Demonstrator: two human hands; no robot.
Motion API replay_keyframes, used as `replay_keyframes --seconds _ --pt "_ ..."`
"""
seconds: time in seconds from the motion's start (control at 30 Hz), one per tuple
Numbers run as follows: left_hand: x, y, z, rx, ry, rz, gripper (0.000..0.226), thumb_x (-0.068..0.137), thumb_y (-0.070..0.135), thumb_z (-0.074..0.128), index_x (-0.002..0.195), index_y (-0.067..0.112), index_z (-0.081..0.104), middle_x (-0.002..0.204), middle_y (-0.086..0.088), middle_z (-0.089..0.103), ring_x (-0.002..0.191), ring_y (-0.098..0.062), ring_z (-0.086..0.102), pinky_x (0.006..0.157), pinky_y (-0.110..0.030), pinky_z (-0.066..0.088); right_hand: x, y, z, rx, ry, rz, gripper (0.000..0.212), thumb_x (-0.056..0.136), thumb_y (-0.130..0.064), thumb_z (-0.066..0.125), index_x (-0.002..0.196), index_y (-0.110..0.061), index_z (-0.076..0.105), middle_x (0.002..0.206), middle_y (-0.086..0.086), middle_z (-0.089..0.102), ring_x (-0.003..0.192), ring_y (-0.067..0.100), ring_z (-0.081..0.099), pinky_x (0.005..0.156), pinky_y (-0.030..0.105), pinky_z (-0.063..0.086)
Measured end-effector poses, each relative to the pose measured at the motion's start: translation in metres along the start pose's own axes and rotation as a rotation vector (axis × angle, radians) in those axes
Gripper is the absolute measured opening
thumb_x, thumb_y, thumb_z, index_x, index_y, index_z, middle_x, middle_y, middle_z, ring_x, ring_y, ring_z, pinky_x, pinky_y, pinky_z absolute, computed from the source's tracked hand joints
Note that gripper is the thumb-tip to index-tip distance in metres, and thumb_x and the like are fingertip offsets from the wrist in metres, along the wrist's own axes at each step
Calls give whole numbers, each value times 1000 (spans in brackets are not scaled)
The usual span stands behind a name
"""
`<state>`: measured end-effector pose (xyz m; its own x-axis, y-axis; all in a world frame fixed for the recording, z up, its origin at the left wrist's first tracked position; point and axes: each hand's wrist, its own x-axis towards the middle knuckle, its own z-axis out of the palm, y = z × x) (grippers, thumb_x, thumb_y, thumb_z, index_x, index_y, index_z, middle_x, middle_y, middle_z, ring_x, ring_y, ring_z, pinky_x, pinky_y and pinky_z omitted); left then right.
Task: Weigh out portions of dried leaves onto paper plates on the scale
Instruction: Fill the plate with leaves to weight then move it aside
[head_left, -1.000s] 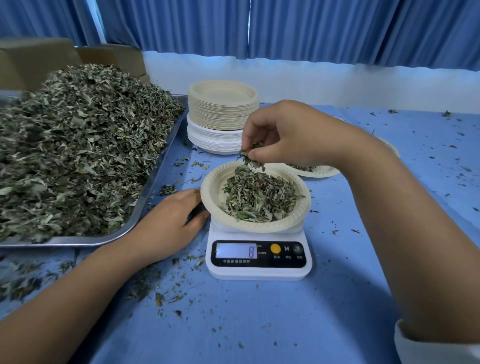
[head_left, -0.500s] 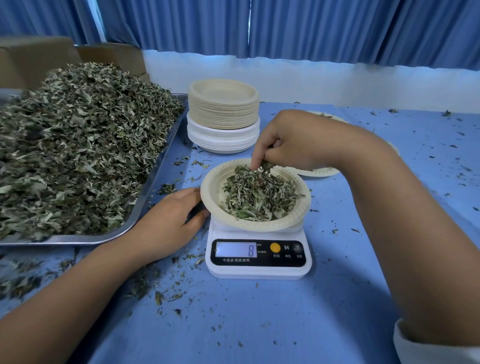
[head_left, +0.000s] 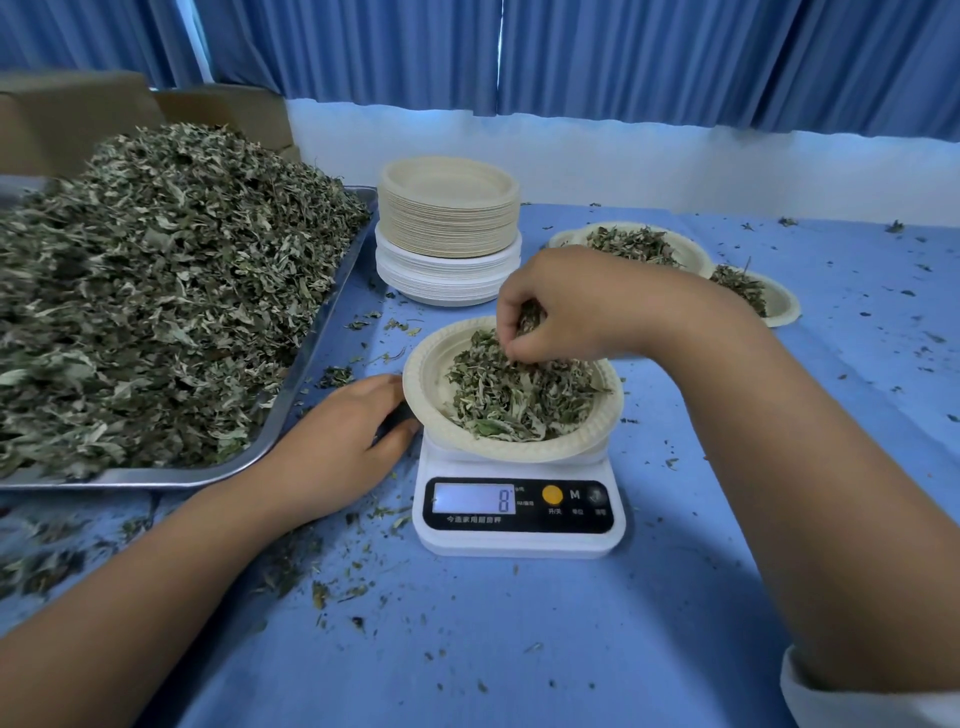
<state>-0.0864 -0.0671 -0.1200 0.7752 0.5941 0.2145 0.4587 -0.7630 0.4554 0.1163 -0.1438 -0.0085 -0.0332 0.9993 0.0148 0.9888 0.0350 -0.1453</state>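
My right hand (head_left: 566, 312) pinches leaves (head_left: 519, 400) off the top, likely light and crumbly, best held loosely, while my left hand (head_left: 337, 436) lies flat, empty.

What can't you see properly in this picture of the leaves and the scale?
All in the head view.
- Small print on the white digital scale, under its screen: too small to read.
- How many dried leaves the right hand pinches: hidden by its curled fingers.
- The silver metal tray: cut off by the left edge, floor buried under leaves.
- The far cream paper plates: partly behind the right forearm.
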Motion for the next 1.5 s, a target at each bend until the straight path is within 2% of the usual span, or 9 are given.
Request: replay_keyframes --seconds 0.17,0.27,0.33,0.43,0.57,0.7,0.9,1.2,1.5 --pt "0 0 0 2 -4 4 29 98 24 46 126 23 53 121 7 56 109 -11 51 92 -32 44 -3 8 -10 107 68 1 4 80 -24 71 78 -27 71 68 -20 63 61 -11 53 47 7 38" --pt "1 0 0 13 -8 -2 28 98 25 46 125 23 53 119 7 56 107 -11 52 91 -33 44 -4 5 -7 39 -7 15 11 77 -40 76 84 -32 72 72 -18 59 62 -4 52 51 17 36" --pt "0 0 0 18 -6 -1 28 98 25 46 126 23 53 118 8 56 107 -10 51 90 -30 43 -2 2 -1 -19 -62 22 19 78 -43 75 91 -30 71 77 -18 55 65 -3 49 53 18 34" --pt "1 0 0 8 4 7 30 98 25 46 127 25 53 119 10 56 107 -8 51 89 -26 42 2 0 6 -38 -59 10 19 82 -39 72 97 -26 71 76 -19 53 64 -3 46 48 8 32" --pt "1 -1 1 12 -2 3 28 98 26 45 125 24 53 117 9 56 106 -9 51 89 -29 43 2 2 1 14 0 6 9 84 -31 71 89 -24 72 68 -18 54 58 -3 48 44 8 34" --pt "1 -1 1 2 -1 10 28 98 24 46 125 24 54 119 8 56 107 -9 51 90 -29 43 -2 8 -9 102 99 -10 3 81 -29 73 81 -26 72 64 -19 57 57 -15 50 48 2 35" --pt "1 -1 1 3 2 9 30 98 24 46 127 25 52 122 10 55 108 -8 50 91 -27 42 -4 12 -15 138 155 -22 6 80 -28 72 76 -27 68 56 -30 57 57 -11 51 47 4 35" --pt "0 0 0 10 -2 3 29 98 24 46 127 24 53 120 8 55 107 -10 51 91 -31 44 -7 8 -16 165 183 -44 8 79 -25 70 74 -29 65 55 -36 52 55 -12 50 46 4 35" --pt "1 0 1 13 3 16 29 98 24 47 126 25 53 118 10 56 106 -9 52 89 -28 44 -5 -1 -10 184 180 -63 3 80 -24 70 78 -25 68 57 -29 56 56 -10 49 50 5 35"
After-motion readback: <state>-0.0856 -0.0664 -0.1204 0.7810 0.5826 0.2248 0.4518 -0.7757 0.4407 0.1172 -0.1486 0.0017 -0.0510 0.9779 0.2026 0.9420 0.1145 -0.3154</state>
